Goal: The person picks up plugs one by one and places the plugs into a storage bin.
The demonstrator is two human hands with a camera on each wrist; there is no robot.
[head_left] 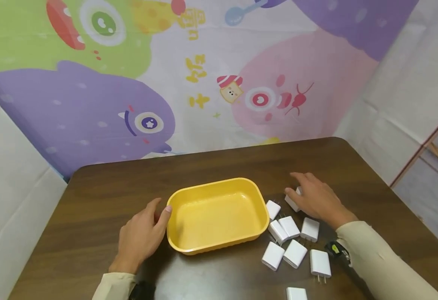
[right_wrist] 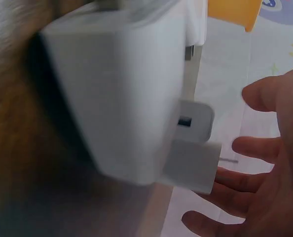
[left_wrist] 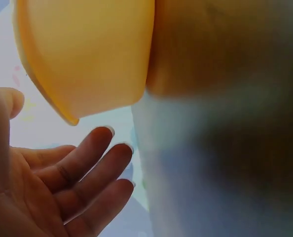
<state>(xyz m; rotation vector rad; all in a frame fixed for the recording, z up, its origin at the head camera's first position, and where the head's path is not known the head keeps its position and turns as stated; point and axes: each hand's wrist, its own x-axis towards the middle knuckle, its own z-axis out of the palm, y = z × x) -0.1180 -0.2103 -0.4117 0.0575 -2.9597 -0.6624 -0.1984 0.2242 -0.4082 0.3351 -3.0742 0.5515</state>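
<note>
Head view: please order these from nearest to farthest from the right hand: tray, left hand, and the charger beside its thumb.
1. Charger: by the right hand.
2. Tray: between the hands, left of the charger.
3. Left hand: at the tray's left end.

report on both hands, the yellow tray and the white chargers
Left hand open beside yellow tray. Right hand open at one white charger, contact unclear. Possible obstacle: other chargers crowded near tray's right side.

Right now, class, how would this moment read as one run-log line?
left hand: beside yellow tray | right hand: at one white charger, contact unclear | other chargers: on table, right of tray
</note>
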